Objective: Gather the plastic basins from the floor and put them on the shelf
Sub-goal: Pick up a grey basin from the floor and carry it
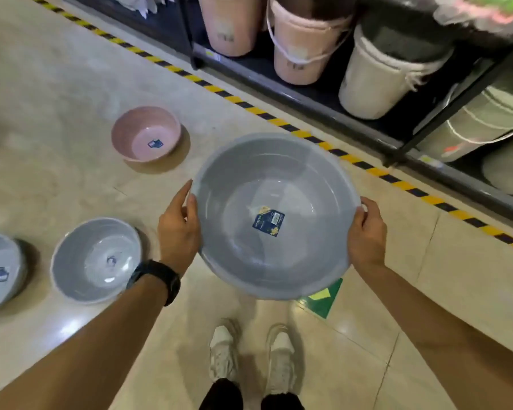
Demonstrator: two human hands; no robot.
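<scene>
**Grey basin held in both hands, clear of the floor**

The held grey basin (274, 216) sits at the centre of the view, mouth up and off the floor, with a dark blue label (268, 221) stuck on its bottom. The left hand (178, 232) grips the rim at 9 o'clock and the right hand (367, 232) grips it at 3 o'clock. Each thumb hooks over the edge and the fingers curl round the outside wall. A black watch (157, 279) is on the left wrist.

Taking that basin as the dial's centre, a green floor marker (323, 300) shows just beneath its edge at 5 o'clock. Two pale shoes (224, 350) stand at 6 o'clock on the glossy tile floor (57, 84).

Three more basins rest on the floor, all mouth up. A second grey basin (97, 260) is at 8 o'clock, just beside the left forearm. A third grey basin (0, 270) is further out the same way, cut by the frame edge. A pink basin (146, 134) is at 10 o'clock.

A yellow-and-black tape line (279, 121) runs on the floor from 11 to 3 o'clock. Beyond it stands the dark shelf (305, 94), from 12 to 2 o'clock, loaded with pink buckets (302, 45) and a white bucket (373, 81).
</scene>
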